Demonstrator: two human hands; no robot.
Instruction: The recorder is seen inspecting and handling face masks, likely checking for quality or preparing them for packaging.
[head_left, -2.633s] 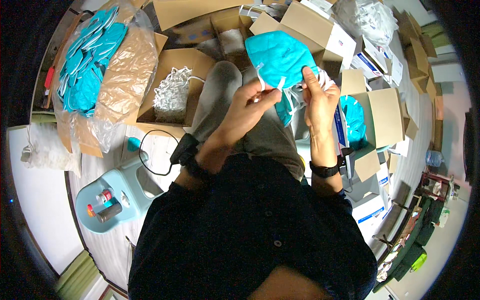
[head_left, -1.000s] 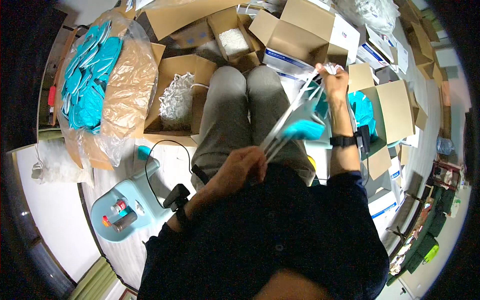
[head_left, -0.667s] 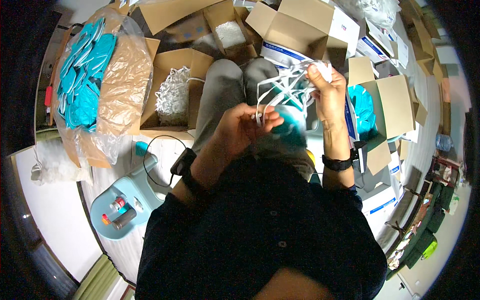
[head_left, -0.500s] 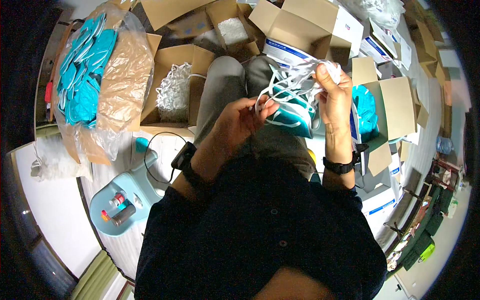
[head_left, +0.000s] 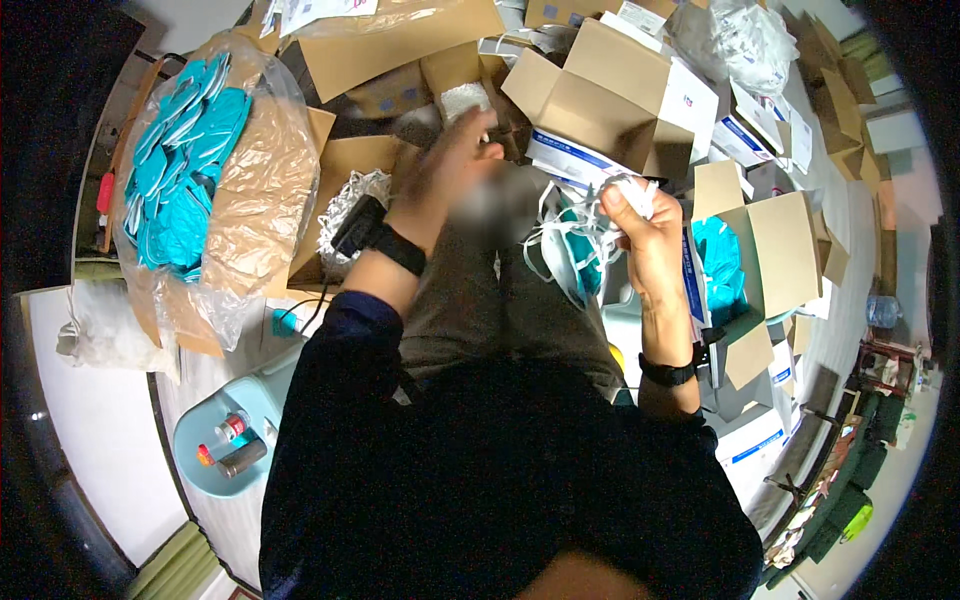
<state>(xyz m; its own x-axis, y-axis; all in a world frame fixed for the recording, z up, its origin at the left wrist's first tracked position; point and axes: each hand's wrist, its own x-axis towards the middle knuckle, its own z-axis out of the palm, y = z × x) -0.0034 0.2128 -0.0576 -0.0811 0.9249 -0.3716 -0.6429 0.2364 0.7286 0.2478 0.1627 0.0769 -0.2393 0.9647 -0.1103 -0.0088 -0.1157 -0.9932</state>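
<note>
My right hand [head_left: 645, 222] is closed around a bunch of white straps [head_left: 632, 195]. Below that grip, teal-and-white face masks [head_left: 582, 258] dangle by the straps over my right thigh. My left hand [head_left: 450, 175] is stretched forward above my left knee, smeared by motion, so whether its fingers hold anything cannot be made out. Past its fingertips stands a small carton with white pieces [head_left: 464, 98] in it. Beside my left wrist, partly covered by the arm, is a box of tangled white straps [head_left: 362, 195].
A large plastic-lined carton at the left holds a heap of teal masks [head_left: 185, 170]. To the right, an open box [head_left: 785, 255] has more teal masks inside. An open brown carton [head_left: 610, 90] stands ahead. At lower left is a light-blue stool [head_left: 205, 465] with bottles on it.
My left hand has left the straps and swung forward and left. My right hand still grips the bunch, a little lower and further left, with the masks hanging from it.
</note>
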